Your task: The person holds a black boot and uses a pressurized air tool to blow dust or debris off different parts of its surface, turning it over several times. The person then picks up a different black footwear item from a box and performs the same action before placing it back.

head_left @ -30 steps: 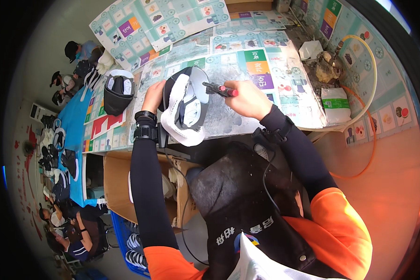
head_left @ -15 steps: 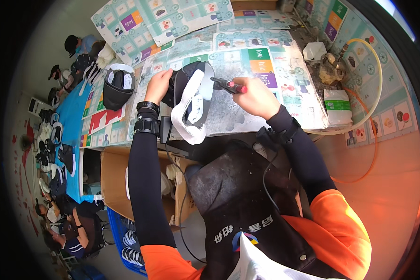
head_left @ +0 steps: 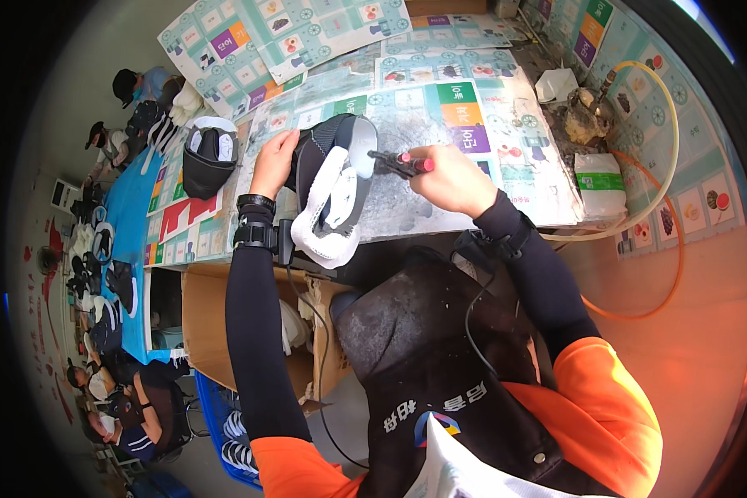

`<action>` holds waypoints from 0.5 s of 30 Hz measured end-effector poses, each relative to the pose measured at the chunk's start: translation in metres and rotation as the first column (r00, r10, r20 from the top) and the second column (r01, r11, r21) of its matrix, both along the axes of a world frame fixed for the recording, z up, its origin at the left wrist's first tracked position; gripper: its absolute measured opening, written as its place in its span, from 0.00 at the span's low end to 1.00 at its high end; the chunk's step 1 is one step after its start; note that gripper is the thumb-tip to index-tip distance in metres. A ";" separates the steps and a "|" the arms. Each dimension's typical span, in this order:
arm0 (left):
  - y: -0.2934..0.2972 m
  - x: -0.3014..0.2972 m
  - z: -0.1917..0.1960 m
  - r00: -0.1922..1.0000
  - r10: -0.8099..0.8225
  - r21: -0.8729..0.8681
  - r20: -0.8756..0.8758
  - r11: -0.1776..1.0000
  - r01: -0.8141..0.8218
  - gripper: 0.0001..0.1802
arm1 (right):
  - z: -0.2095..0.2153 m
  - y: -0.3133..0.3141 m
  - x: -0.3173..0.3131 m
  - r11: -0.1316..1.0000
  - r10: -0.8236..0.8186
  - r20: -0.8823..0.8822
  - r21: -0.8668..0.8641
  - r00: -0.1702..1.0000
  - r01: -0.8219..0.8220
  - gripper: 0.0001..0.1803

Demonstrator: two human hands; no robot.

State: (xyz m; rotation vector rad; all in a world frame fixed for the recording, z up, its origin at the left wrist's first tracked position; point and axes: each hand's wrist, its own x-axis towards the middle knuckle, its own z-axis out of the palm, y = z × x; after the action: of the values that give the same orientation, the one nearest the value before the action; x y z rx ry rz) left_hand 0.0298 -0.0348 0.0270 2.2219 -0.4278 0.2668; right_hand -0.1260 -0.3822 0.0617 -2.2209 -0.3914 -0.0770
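Note:
My left hand [head_left: 271,168] grips the side of a black shoe upper [head_left: 314,149] with a white lining, held over the front of the table. White padded material hangs out of the upper toward me, and a pale grey piece shows at its far right edge. In my right hand [head_left: 455,179], closed round it, is a dark tool with red handle ends [head_left: 393,164], which looks like pliers. Its tip is at the pale grey piece; whether it pinches it I cannot tell. A second black shoe upper [head_left: 209,170] stands on the table to the left.
Printed sheets cover the worktable [head_left: 440,195]. On its right are a white and green packet [head_left: 599,184], a crusted metal pot [head_left: 588,120] and a pale hose [head_left: 678,141]. Beneath stands a cardboard box [head_left: 212,319], beside a blue crate [head_left: 216,419]. Several people sit far left.
The shoe upper has tilted and its white lining has swung left and toward me. My right hand with the tool has shifted slightly left, staying by the pale grey piece.

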 end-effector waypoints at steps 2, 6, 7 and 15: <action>0.003 -0.004 -0.004 0.999 -0.001 -0.034 -0.041 0.999 0.000 0.25 | -0.001 0.001 0.002 0.993 -0.107 0.040 0.056 0.993 0.104 0.13; -0.003 -0.015 -0.003 0.999 0.031 -0.050 -0.018 0.998 -0.032 0.25 | 0.005 0.000 -0.006 0.991 0.111 -0.116 0.084 0.987 -0.102 0.12; -0.002 -0.016 -0.004 1.000 0.026 -0.073 -0.014 0.997 -0.027 0.24 | -0.001 0.002 -0.005 0.984 0.162 -0.175 0.100 0.971 -0.146 0.12; 0.013 -0.010 -0.016 0.991 0.061 -0.152 -0.122 0.985 -0.079 0.24 | 0.021 0.010 -0.022 0.955 0.229 -0.399 0.271 0.888 -0.124 0.12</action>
State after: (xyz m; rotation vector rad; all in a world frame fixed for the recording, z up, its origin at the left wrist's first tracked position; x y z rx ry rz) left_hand 0.0197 -0.0221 0.0106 2.0879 -0.2559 0.1989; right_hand -0.1475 -0.3724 0.0829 -1.8852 -0.3194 0.4360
